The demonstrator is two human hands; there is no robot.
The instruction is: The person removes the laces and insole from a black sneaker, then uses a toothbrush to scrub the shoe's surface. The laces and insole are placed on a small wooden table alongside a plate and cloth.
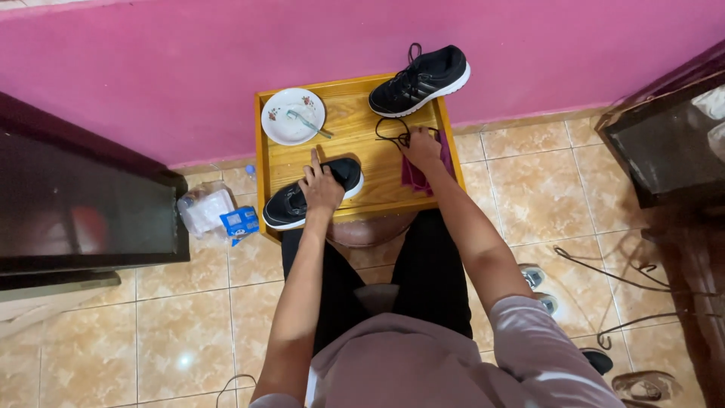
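The person sits over a small wooden table (347,121) set against the pink wall (189,53). The left hand (321,185) lies on top of a black shoe (302,200) at the table's near left edge, fingers curled over the upper and one finger stretched toward the far side; the shoe has no lace that can be seen. The right hand (421,147) rests near the right edge on a dark red cloth (423,175), fingers closed around a loose black lace (389,132) that trails away to the left. The second black shoe (419,79) stands at the far right corner, partly over the table's edge, laces in place. A white plate (293,115) with a toothbrush (308,123) on it sits at the far left corner. By the look of it, the work is at an early stage: one shoe appears unlaced and in hand, the brush lies unused on the plate, and the far shoe looks untouched. Whether either shoe has been scrubbed cannot be told. On the tiled floor at the left lie a plastic bag (205,208) and a small blue packet (240,222).
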